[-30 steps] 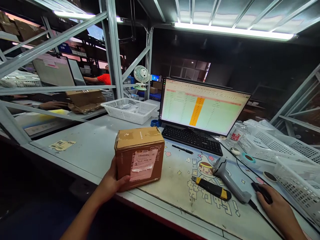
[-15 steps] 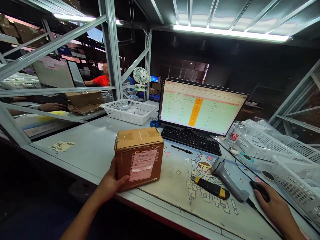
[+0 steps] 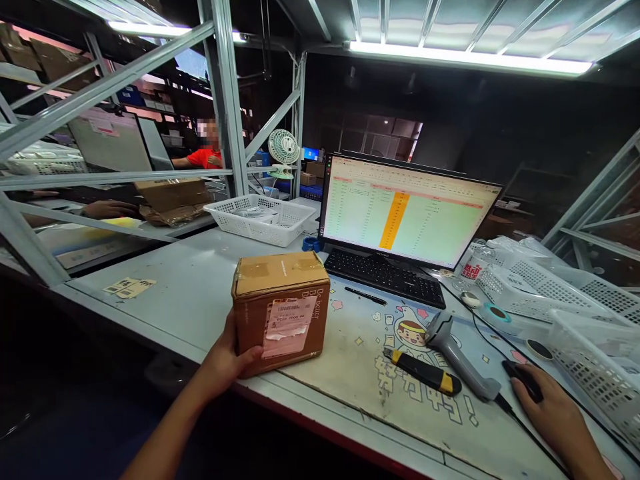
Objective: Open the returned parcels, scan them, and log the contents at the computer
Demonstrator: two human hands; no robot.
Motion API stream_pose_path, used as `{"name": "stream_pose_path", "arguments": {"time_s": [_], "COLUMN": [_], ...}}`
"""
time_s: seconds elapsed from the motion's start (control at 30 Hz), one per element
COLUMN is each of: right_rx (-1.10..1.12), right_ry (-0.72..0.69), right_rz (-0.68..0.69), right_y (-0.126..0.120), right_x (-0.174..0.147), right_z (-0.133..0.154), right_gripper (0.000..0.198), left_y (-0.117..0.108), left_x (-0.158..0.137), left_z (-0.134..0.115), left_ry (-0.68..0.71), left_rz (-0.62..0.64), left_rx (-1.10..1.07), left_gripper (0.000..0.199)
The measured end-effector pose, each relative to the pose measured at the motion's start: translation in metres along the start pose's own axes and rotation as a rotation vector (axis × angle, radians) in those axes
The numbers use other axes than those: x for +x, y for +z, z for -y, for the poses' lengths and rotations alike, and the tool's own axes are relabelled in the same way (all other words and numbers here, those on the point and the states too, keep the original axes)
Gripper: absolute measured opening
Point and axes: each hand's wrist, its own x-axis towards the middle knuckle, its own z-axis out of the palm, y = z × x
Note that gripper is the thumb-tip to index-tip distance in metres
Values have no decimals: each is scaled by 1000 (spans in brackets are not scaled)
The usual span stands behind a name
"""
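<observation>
A brown cardboard box (image 3: 315, 327) with a torn white label stands at the table's front edge. My left hand (image 3: 230, 357) grips its lower left corner, thumb on the front face, the other fingers mostly hidden behind it. On the right, my right hand (image 3: 547, 407) is wrapped over a black computer mouse (image 3: 523, 380). Between the hands lie a grey barcode scanner (image 3: 463, 360) and a black and yellow utility knife (image 3: 425, 372), both on a printed desk mat (image 3: 350, 373). A lit monitor (image 3: 405, 207) showing a spreadsheet stands behind a black keyboard (image 3: 385, 277).
A white plastic basket (image 3: 260, 230) sits behind the box, near a small fan (image 3: 284, 150). More white baskets (image 3: 595, 373) line the right side. A pen (image 3: 366, 296) lies before the keyboard. Metal shelf posts (image 3: 225, 100) rise at left; a person in red (image 3: 205, 157) is beyond.
The camera view has shifted slightly. My left hand stays on the box and my right hand stays on the mouse; the person in red has moved an arm.
</observation>
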Motion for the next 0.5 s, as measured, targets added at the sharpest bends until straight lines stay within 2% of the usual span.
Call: {"name": "stream_pose_path", "arguments": {"time_s": [0.17, 0.3, 0.5], "right_rx": [-7, -1, -21], "right_ry": [-17, -32, -2], "right_rz": [9, -30, -10], "right_y": [4, 1, -5], "right_x": [3, -1, -3], "right_z": [-9, 1, 11], "right_gripper": [70, 68, 72], "left_y": [1, 0, 0], "left_x": [1, 1, 0], "left_z": [0, -1, -5], "left_ry": [-14, -28, -19], "left_rz": [-10, -1, -14], "left_rx": [-2, 19, 50], "left_gripper": [120, 120, 118]}}
